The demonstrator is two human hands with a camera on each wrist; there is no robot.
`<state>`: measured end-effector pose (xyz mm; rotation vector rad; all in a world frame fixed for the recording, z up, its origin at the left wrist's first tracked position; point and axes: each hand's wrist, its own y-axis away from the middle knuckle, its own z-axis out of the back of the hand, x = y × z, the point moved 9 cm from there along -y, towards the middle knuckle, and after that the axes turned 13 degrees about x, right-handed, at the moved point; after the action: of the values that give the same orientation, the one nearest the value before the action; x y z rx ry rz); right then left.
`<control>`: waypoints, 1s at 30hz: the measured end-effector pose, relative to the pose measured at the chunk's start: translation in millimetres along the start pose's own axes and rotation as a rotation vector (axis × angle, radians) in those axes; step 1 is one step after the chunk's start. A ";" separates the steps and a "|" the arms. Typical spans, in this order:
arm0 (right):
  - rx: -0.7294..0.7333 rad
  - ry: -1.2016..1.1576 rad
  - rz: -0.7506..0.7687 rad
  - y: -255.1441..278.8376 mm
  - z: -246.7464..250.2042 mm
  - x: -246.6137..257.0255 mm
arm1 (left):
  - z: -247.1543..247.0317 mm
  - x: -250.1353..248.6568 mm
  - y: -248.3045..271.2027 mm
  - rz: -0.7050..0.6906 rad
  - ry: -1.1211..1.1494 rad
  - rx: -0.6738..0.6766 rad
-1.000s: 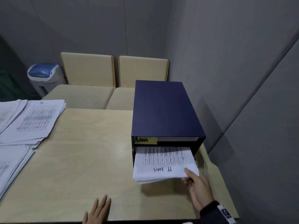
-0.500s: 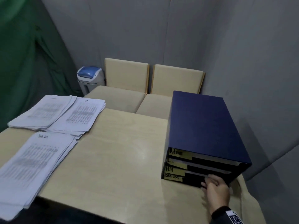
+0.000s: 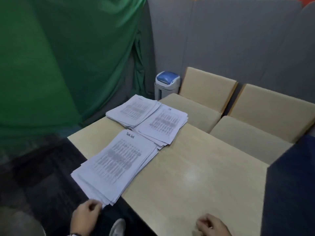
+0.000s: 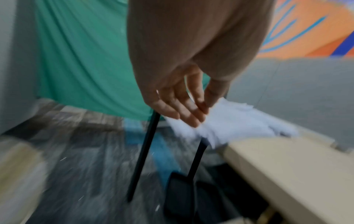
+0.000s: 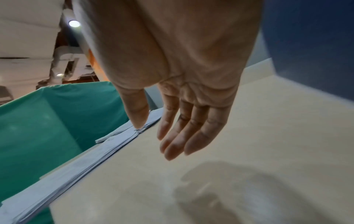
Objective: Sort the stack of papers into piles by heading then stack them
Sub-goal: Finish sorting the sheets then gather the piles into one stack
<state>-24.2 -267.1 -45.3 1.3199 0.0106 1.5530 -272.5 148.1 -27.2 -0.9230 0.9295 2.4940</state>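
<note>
white papers [image 3: 117,160] on a pale beige table [image 3: 196,176], green curtain [image 3: 59,65] behind.

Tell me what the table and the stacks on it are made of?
The table looks like pale wood or a wood-look laminate, smooth with a soft shine spot. The three stacks are thin white printed paper, with loose sheet edges fanning out.

Bare bench [image 3: 196,167] lies open between three paper piles on its left side and a dark blue file box [image 3: 289,184] walling off the right. The nearest pile [image 3: 115,166] overhangs the front left corner; two more piles [image 3: 150,118] sit behind it, overlapping. Two cushioned chairs [image 3: 221,103] line the far edge.
</note>
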 end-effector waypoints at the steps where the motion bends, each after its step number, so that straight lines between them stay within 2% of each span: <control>1: 0.011 -0.001 -0.005 -20.0 -11.5 26.0 | 21.2 -20.8 -23.3 -0.051 0.016 -0.027; 3: 0.029 -0.003 0.022 -66.6 -39.6 77.6 | 57.2 -64.7 -76.7 -0.179 0.019 -0.110; 5: 0.037 -0.016 0.026 -114.6 -71.1 115.2 | 83.5 -96.8 -134.3 -0.268 -0.021 -0.098; 6: 0.053 -0.018 0.008 -133.4 -88.9 128.3 | 88.7 -107.3 -162.6 -0.286 -0.059 -0.064; 9: 0.113 -0.089 -0.078 -175.2 -138.9 157.2 | 79.7 -117.5 -235.7 -0.217 -0.179 0.139; 12: 0.113 -0.247 -0.194 -204.1 -173.7 175.2 | 64.5 -117.5 -273.5 -0.155 -0.176 0.307; 16: 0.053 -0.524 -0.374 -211.8 -193.0 188.6 | 32.1 -130.3 -290.4 -0.164 -0.246 0.485; 20: 0.044 -0.665 -0.415 -221.4 -203.4 181.8 | 11.4 -128.7 -295.1 -0.125 -0.232 0.584; 23: -0.019 -0.702 -0.348 -228.4 -206.2 177.5 | 3.2 -127.8 -286.2 -0.137 -0.115 0.607; 27: -0.067 -0.915 -0.205 -230.7 -210.6 158.8 | 3.8 -142.2 -264.8 -0.220 0.140 0.645; 30: -0.025 -1.043 -0.070 -191.2 -194.9 239.3 | 17.9 -176.6 -239.1 -0.342 0.319 0.720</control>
<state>2.3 94.5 -63.2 1.9351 -0.6005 0.6577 -32.4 323.5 -9.5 -1.1032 1.4790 1.5612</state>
